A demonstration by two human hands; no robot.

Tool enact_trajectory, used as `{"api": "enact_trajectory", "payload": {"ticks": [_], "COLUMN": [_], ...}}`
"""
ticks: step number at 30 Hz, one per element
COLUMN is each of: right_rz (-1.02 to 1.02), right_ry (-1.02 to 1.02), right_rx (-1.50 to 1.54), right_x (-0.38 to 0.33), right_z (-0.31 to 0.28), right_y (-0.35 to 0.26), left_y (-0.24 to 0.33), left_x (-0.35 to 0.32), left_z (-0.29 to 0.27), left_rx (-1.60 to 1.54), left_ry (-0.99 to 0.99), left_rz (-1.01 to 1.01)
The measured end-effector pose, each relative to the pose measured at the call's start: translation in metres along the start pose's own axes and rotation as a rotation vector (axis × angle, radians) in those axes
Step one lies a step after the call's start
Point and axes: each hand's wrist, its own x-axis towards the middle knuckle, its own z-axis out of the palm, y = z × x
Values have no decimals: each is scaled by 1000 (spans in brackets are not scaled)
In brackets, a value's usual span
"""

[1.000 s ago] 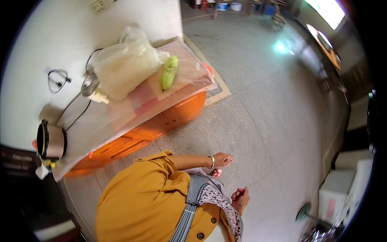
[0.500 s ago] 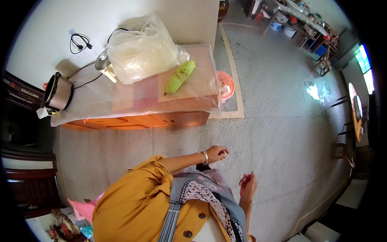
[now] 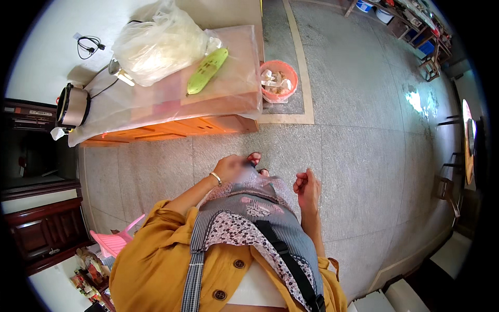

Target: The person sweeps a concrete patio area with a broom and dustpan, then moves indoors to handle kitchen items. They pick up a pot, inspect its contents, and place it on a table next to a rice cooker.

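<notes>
My left hand [image 3: 230, 169] is in front of the apron's [image 3: 244, 208] upper edge, its fingers smeared by motion; whether they grip anything cannot be made out. To the right of the apron, my right hand [image 3: 307, 188] is raised with fingers curled in and nothing visible in them. Neither hand touches the cabinet ahead. On that low orange cabinet [image 3: 171, 128], covered with clear plastic sheeting, lies a long green gourd [image 3: 207, 72]. Behind the gourd sits a bulky, whitish plastic bag [image 3: 158, 47].
A pink waste basket [image 3: 279, 83] with a liner and crumpled scraps stands on the floor at the cabinet's right end. A pot-shaped cooker [image 3: 74, 105] is at the cabinet's left end. A pink plastic chair [image 3: 112, 240] stands at lower left. A round table [image 3: 468, 140] is far right.
The view has shifted forward and right, so the cabinet appears higher and farther left. My left hand has drawn back leftward toward the apron; my right hand stays raised, fingers curled.
</notes>
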Motion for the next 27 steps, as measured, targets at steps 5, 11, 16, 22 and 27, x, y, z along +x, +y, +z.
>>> {"api": "enact_trajectory", "payload": {"ticks": [5, 11, 16, 22, 27], "right_rz": [42, -80, -262, -248, -195], "right_ry": [40, 20, 182, 481, 637], "right_rx": [153, 319, 242, 464, 673], "right_x": [10, 33, 56, 27, 4], "right_z": [-36, -82, -159, -254, -333], "right_y": [-16, -99, -163, -175, -131], "left_y": [-1, 52, 140, 217, 270], "left_x": [30, 120, 209, 282, 308], "left_z": [39, 107, 189, 286, 355], "left_rx": [-224, -105, -14, 28, 243], "left_ry": [-96, -328, -438, -672, -829], "left_rz": [-157, -43, 152, 183, 329]}}
